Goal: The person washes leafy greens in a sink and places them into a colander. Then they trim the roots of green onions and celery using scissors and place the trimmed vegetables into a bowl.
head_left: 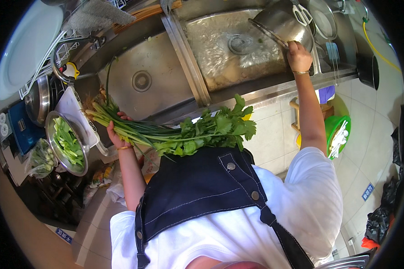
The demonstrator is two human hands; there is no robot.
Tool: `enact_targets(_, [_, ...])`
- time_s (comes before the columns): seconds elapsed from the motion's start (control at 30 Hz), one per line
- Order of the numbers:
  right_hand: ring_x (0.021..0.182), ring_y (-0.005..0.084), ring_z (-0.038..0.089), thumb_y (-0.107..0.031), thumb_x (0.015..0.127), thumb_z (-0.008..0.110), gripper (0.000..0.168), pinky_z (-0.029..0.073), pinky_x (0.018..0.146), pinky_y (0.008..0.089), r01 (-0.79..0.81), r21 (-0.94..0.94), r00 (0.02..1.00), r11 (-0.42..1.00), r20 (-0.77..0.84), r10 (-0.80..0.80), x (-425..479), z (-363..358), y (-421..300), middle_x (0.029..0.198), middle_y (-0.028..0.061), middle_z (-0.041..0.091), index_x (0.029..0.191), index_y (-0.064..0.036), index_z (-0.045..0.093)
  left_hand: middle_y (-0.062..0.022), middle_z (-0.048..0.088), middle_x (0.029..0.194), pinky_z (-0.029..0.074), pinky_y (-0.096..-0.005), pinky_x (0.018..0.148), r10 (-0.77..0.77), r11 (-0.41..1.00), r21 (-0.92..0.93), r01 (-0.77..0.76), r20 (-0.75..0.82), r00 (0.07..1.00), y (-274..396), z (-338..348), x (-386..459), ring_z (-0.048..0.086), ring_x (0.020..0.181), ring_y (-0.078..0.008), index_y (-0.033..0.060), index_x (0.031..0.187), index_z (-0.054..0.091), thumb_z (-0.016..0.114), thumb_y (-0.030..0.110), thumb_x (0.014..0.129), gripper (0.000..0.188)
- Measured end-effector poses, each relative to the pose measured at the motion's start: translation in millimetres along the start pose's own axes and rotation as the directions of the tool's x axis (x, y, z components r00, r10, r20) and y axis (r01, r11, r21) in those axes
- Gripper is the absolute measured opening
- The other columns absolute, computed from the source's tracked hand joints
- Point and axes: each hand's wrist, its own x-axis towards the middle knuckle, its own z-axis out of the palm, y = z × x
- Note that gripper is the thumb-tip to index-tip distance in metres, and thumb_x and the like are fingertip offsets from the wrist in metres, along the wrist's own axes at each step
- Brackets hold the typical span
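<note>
My left hand is closed around a bunch of leafy celery and long green onions. The stalk and root ends point left over the left sink basin, and the leaves spread right across the front of my apron. On the right, my right hand grips the rim of a large metal pot. The pot is tilted on its side over the right sink basin, its mouth towards the left. Rippling water covers that basin's floor around the drain.
A cutting board and a metal bowl with cut greens stand left. White-handled scissors and a strainer are beside the pot. A green tub sits low at right. A metal divider separates the basins.
</note>
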Motion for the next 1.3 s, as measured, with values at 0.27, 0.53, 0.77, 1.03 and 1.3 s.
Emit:
enact_targets(0.27, [0.061, 0.0343, 0.06, -0.014, 0.067, 0.056, 0.006, 0.048, 0.056, 0.0413, -0.63, 0.177, 0.769, 0.757, 0.004, 0.639, 14.3, 34.0, -27.7, 0.069, 0.0134, 0.061, 0.071, -0.01, 0.058, -0.0071, 0.05, 0.105, 0.043, -0.0362, 0.09, -0.002, 0.999, -0.036, 0.002, -0.015, 1.0, 0.1, 1.6, -4.3, 0.053, 0.091, -0.018, 0.0019, 0.114, 0.042, 0.059, 0.021, 0.079, 0.044])
enact_targets(0.53, [0.071, 0.0239, 0.056, -0.004, 0.07, 0.058, 0.025, 0.043, 0.057, 0.0394, -0.67, 0.425, -0.062, -0.608, 0.785, 0.616, -53.8, 190.4, -77.1, 0.086, 0.0142, 0.059, 0.095, -0.001, 0.055, -0.0074, 0.05, 0.105, 0.042, -0.0367, 0.091, 0.016, 1.0, -0.022, -0.017, -0.029, 0.999, 0.5, 5.7, -11.1, 0.053, 0.092, -0.0179, 0.0018, 0.115, 0.042, 0.059, 0.02, 0.079, 0.044])
enact_targets(0.77, [0.081, 0.0328, 0.058, -0.002, 0.077, 0.055, 0.031, 0.05, 0.066, 0.0481, -0.377, 0.197, -0.038, -0.905, 0.973, 0.227, -51.2, 180.8, -154.9, 0.097, 0.0172, 0.055, 0.107, 0.0, 0.048, -0.0083, 0.049, 0.107, 0.042, -0.0371, 0.091, 0.061, 0.998, -0.004, -0.061, -0.043, 0.997, 4.4, 0.6, -21.1, 0.052, 0.094, -0.0184, 0.0021, 0.121, 0.04, 0.058, 0.021, 0.081, 0.048])
enact_targets(1.03, [0.074, 0.0263, 0.059, -0.044, 0.082, 0.054, 0.046, 0.05, 0.062, 0.0412, -0.901, -0.086, -0.13, -0.425, 0.989, 0.077, -53.9, 141.2, -161.8, 0.088, 0.0113, 0.058, 0.108, -0.006, 0.053, -0.0081, 0.05, 0.107, 0.042, -0.0375, 0.091, 0.053, 0.998, 0.022, -0.052, -0.046, 0.998, 5.0, -6.3, -21.4, 0.053, 0.092, -0.0188, 0.0037, 0.122, 0.04, 0.058, 0.021, 0.08, 0.048])
enact_targets(1.3, [0.091, 0.0198, 0.064, -0.017, 0.084, 0.056, 0.021, 0.048, 0.08, 0.0299, -0.849, 0.422, 0.487, -0.319, 0.859, -0.159, 19.4, -6.6, -120.1, 0.095, 0.0075, 0.066, 0.1, -0.003, 0.058, -0.0074, 0.051, 0.101, 0.043, -0.036, 0.089, 0.118, 0.992, 0.054, -0.114, -0.092, 0.989, 5.4, 6.0, -35.7, 0.054, 0.089, -0.0186, 0.0001, 0.112, 0.046, 0.06, 0.024, 0.078, 0.043])
